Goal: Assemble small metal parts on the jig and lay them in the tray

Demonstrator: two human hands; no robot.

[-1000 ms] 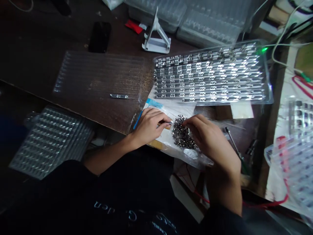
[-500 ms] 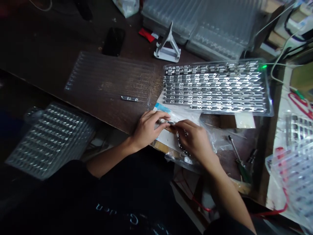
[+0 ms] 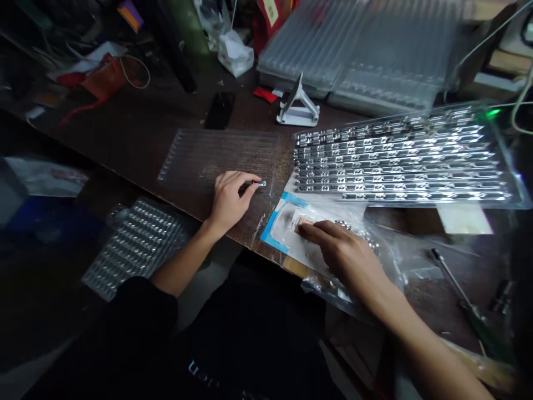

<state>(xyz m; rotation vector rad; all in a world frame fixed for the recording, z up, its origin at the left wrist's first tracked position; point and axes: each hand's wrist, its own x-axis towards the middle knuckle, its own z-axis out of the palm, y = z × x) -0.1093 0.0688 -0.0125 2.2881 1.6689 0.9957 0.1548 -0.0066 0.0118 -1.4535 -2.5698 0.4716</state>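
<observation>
Connector (image 3: 259, 184) stays pinched in my left hand (image 3: 230, 202) over the clear tray (image 3: 220, 153); my right hand (image 3: 339, 253) rests open on paper (image 3: 285, 230) beside loose connectors (image 3: 350, 229).

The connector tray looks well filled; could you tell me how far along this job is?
Done: the tray holds rows of connectors. In hand: the left hand pinches one connector over a clear tray. Remaining: that clear tray's slots look bare, and a loose pile of small metal parts lies by the right hand.
</observation>
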